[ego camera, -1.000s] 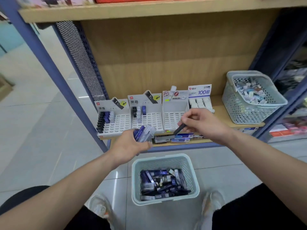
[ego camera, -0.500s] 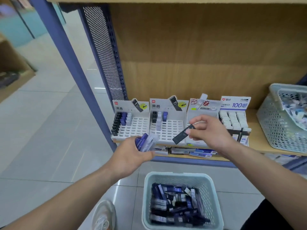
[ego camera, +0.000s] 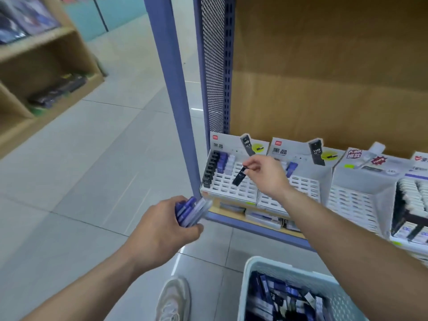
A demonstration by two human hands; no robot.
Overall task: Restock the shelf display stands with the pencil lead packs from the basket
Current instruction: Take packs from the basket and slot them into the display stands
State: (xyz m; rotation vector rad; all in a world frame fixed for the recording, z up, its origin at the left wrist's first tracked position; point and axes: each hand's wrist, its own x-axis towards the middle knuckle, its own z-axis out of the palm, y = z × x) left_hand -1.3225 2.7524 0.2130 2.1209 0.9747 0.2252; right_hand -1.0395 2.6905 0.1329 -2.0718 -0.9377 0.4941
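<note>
Black pack point(ego camera: 240, 176), slim, white print too blurred to read, pinched at its top end by thumb and fingertips of the right hand point(ego camera: 266, 176); it hangs tilted over the white slotted grid of the left stand point(ego camera: 231, 188), and contact with the grid cannot be told. Left stand holds a column of black packs point(ego camera: 209, 169) at its left edge, then blue packs point(ego camera: 221, 162) and pale packs point(ego camera: 229, 164); its header card bears a red logo square, Chinese characters and a pictured pack marked "HB 0.7". Second stand point(ego camera: 301, 184), just beside it, same header and "HB 0.7". Third stand point(ego camera: 352, 202), red-and-white Chinese sticker, unreadable. Left hand point(ego camera: 166, 230), lower and apart from the shelf point(ego camera: 231, 214), grips a bundle point(ego camera: 192, 212) of blue and clear packs. Pale blue basket point(ego camera: 254, 269) on the floor below, holding mixed dark, blue and white packs. Blue upright point(ego camera: 171, 89) at the shelf's left. White shoe point(ego camera: 173, 300) beside the basket.
</note>
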